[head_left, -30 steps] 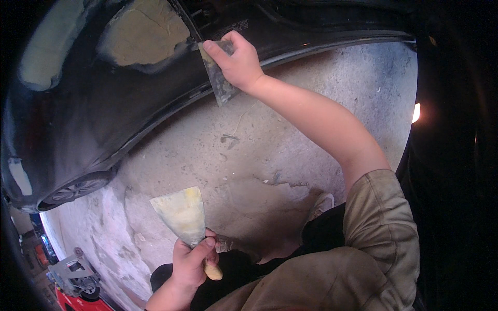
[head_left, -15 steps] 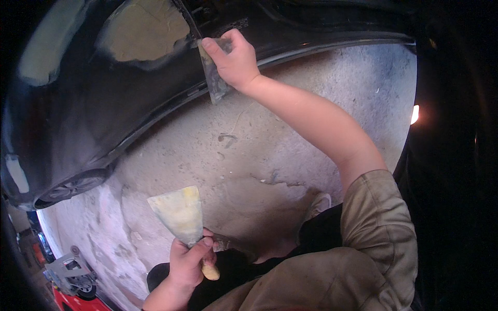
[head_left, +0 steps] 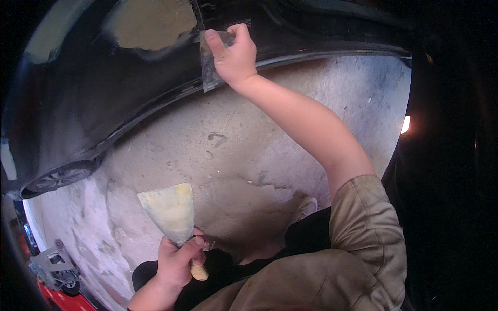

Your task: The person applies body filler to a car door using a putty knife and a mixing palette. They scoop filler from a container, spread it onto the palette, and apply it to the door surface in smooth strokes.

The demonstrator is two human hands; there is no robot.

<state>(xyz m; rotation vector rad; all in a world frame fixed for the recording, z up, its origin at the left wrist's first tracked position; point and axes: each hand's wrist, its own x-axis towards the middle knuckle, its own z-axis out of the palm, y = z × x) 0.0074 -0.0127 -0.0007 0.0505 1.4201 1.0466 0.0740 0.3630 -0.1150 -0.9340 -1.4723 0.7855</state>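
A putty knife (head_left: 168, 210) with a wide, yellow-smeared blade is gripped round its handle by my left hand (head_left: 179, 259), low in the head view. The blade points up and away over the floor. My right hand (head_left: 235, 54) reaches out to the side of a dark car (head_left: 104, 98). Its fingers and thumb pinch a thin, flat, greyish spreader (head_left: 208, 70), which lies against the lower body panel by the door gap. Left of that gap, a large beige filler patch (head_left: 150, 23) covers part of the panel.
More pale filler (head_left: 59, 31) marks the car at the far left, above a wheel (head_left: 59, 179). The stained concrete floor (head_left: 249, 140) stretches below. A grey wheeled stand (head_left: 59, 267) and something red (head_left: 67, 298) are at the lower left. A light (head_left: 405, 124) glows at the right.
My right hand has shifted slightly up with the spreader, which now sits flatter along the panel. The view has moved a little; my left hand keeps its grip on the putty knife.
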